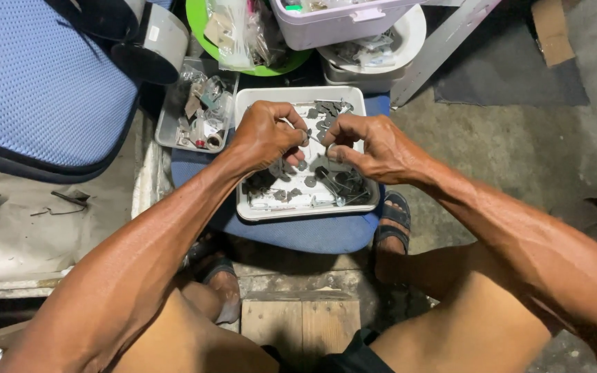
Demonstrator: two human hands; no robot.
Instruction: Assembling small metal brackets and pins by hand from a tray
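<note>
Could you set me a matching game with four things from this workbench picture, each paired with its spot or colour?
Things:
1. white tray
2. green bowl
3. clear box
4. left hand

Descriptions:
A. lies left of the white tray, filled with odds and ends
B. curled over the tray, fingertips close to the right hand
C. sits on a blue cushion and holds small dark metal parts
D. stands at the top edge, with plastic bags inside

Pairs: 1-C, 2-D, 3-A, 4-B
</note>
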